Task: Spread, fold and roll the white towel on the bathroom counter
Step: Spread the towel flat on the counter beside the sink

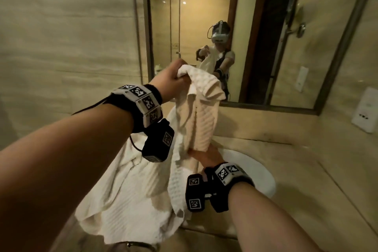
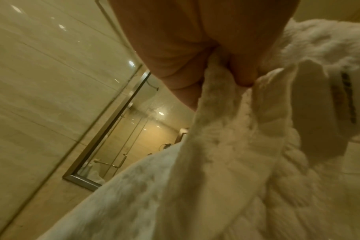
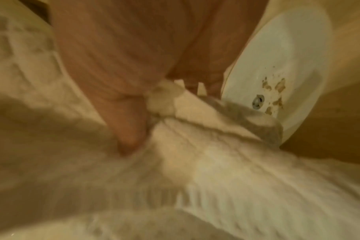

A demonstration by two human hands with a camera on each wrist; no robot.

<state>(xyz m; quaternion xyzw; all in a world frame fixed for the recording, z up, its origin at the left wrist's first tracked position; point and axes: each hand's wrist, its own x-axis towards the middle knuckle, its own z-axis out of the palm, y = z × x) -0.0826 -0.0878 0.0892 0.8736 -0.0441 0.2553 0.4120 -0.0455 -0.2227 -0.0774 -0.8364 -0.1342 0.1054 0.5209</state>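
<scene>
Both hands pinch the towel (image 1: 196, 112): left hand (image 1: 173, 82) high, right hand (image 1: 206, 155) lower above the sink (image 1: 263, 178). It looks soft, limp and light; better to hold its corners.

— What are the arms doing?

— Both bare forearms are reaching forward. The left hand (image 1: 173, 81) is being held up high and farther out, its fingers (image 2: 241, 71) curling and pinching a bunch of white towel (image 1: 196, 112) against the thumb.

— And the other one?

— The right hand (image 1: 206, 155) is sitting lower and nearer the body, back of the hand upward, thumb (image 3: 129, 129) and fingers closing on a lower part of the same cloth.

— Anything on the wrists?

— Each wrist is wearing a black band with black-and-white markers and a small black box hanging on the inner side.
</scene>
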